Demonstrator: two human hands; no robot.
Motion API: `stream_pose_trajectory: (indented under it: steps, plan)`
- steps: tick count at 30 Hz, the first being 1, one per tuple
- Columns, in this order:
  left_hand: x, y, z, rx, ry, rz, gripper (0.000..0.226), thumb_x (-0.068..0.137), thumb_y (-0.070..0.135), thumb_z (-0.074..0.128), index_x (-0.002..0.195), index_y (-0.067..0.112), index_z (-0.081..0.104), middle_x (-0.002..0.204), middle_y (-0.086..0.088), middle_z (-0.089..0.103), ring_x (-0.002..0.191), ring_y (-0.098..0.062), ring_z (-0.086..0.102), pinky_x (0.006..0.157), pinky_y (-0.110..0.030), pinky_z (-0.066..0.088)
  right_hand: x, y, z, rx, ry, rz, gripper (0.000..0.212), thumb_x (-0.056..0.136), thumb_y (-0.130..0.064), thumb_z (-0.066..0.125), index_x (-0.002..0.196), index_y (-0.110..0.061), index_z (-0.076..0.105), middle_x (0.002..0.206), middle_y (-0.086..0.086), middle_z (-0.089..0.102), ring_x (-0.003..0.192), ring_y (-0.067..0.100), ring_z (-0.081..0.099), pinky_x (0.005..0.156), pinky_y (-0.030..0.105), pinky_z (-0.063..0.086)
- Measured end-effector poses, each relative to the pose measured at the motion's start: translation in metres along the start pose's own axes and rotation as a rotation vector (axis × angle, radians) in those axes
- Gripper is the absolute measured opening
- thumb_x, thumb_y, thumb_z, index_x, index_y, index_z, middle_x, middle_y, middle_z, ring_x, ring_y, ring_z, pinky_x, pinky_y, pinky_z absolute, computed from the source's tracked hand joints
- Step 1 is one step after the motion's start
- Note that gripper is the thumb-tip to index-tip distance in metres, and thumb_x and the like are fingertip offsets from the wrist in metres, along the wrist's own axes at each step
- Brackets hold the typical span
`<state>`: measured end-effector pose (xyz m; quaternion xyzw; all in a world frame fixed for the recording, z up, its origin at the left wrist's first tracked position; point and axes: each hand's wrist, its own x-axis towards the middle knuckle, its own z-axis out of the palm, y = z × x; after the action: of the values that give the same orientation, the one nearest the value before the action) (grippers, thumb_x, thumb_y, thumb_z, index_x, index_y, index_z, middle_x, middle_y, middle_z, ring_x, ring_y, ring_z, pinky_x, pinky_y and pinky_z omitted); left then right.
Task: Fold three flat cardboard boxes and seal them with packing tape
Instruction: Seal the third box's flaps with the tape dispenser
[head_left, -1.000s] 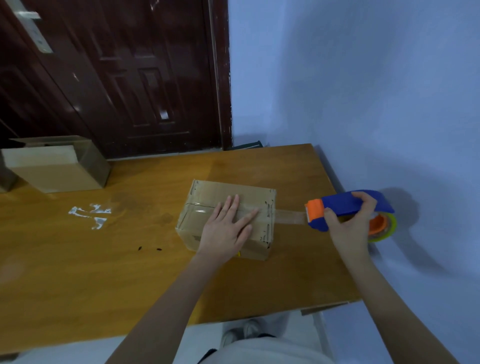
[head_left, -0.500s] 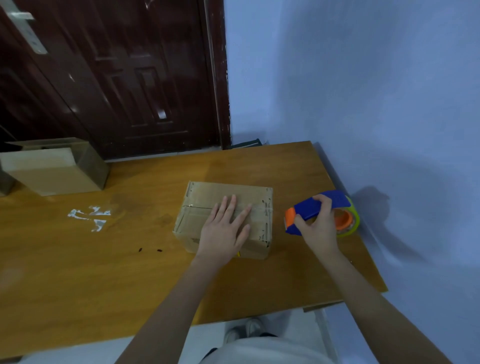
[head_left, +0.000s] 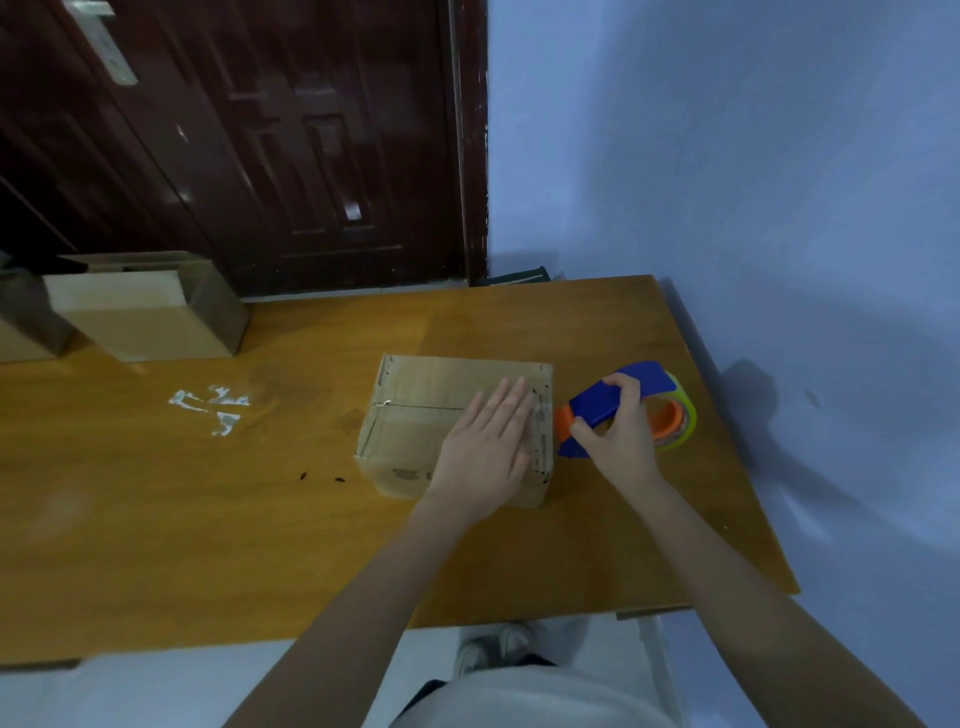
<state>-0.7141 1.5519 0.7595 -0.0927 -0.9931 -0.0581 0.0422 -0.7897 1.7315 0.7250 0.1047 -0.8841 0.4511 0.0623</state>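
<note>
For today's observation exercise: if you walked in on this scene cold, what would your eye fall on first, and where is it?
The bright blue and orange tape dispenser stands out first, gripped by the right hand against the right end of the cardboard box in the middle of the wooden table. The left hand lies flat on top of that box. At the far left sits another cardboard box, before a dark door.

Both forearms are bare to the bottom edge of the view, with no sleeve, watch or ring showing on the left hand or the right hand. Below the wooden table edge a pale, whitish garment covers the torso, and light-coloured shoes stand on the floor
</note>
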Motion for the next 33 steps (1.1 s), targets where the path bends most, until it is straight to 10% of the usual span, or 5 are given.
stream_pose_trajectory:
  steps: [33]
  plan:
    - [0.011,0.028,0.021,0.054,0.020,0.094,0.057,0.100,0.038,0.023,0.150,0.011,0.019,0.158,-0.004,0.009,0.146,-0.015,0.002,0.118,-0.033,-0.004,0.007,-0.002,0.004,-0.111,-0.049,-0.003,0.056,0.080,-0.016,0.072,0.122,-0.007,0.036,0.099,0.008,0.048,0.080,0.020,0.054,0.068,0.026,0.043]
